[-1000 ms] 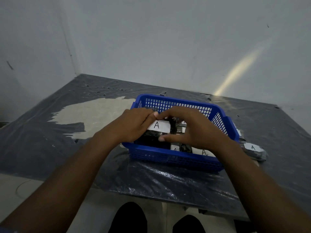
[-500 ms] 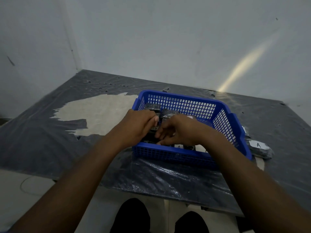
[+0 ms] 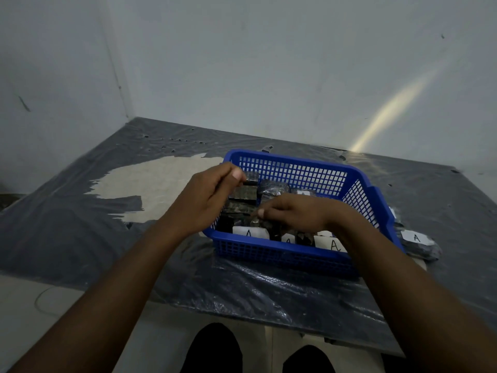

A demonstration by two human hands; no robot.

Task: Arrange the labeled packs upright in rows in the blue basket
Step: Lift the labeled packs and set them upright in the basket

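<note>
My left hand (image 3: 207, 195) pinches a pack (image 3: 250, 177). My right hand (image 3: 293, 214) curls over others, its grip hidden. A spare pack (image 3: 419, 244) lies beside the basket (image 3: 295, 255).

You have one blue basket (image 3: 282, 254). Three A-labelled packs (image 3: 248, 232) face you along its near wall, and one more pack (image 3: 416, 242) lies outside it. The dark packs (image 3: 274, 187) behind can't be counted.

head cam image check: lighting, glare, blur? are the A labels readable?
Head view: dim overall, with a warm light streak on the back wall; mild sheen on the plastic sheet before the blue basket; no evident motion blur; A labels at its near side read clearly; the dark packs lose detail.
</note>
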